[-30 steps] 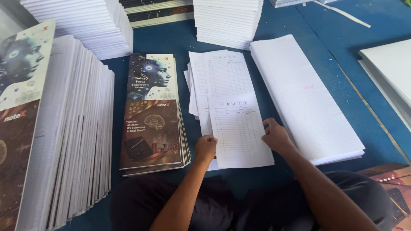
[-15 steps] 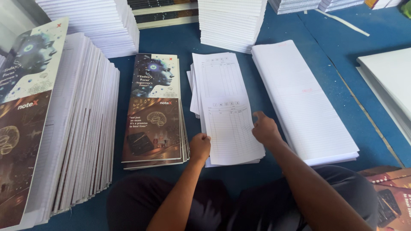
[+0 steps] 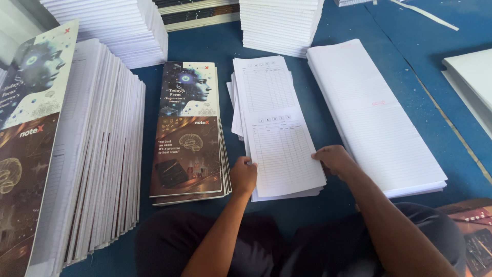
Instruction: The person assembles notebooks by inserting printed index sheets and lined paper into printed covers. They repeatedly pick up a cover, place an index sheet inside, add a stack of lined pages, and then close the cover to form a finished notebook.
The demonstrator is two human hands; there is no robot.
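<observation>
change: since the earlier frames both hands have shifted on the near end of the printed sheets, the right one moving from the bottom edge out to the right edge, and the view has tipped so the far stacks show more.
legs: dark trousers fill the bottom of the view, so the person seems to sit on the blue floor with the piles within arm's reach.
left hand: left hand is curled at the left near edge of the index sheet stack, fingers bent narrow on the paper edge, thumb hidden; it looks like a pinch on the top sheets, though how many i cannot tell.
right hand: right hand rests on the stack's right edge, fingers folded under and pressed to the side, likely steadying the pile.
index sheet stack: lies lengthwise away from the person, between the cover stack and the ruled pile, lower sheets fanned a little.
cover stack: printed cover stack just left of the sheets, face up, apart from both hands.
ruled pile: ruled paper pile just right, angled slightly.
left edge: leaning bundle row stands on edge, a cover facing out.
far: white paper blocks stacked behind.
</observation>
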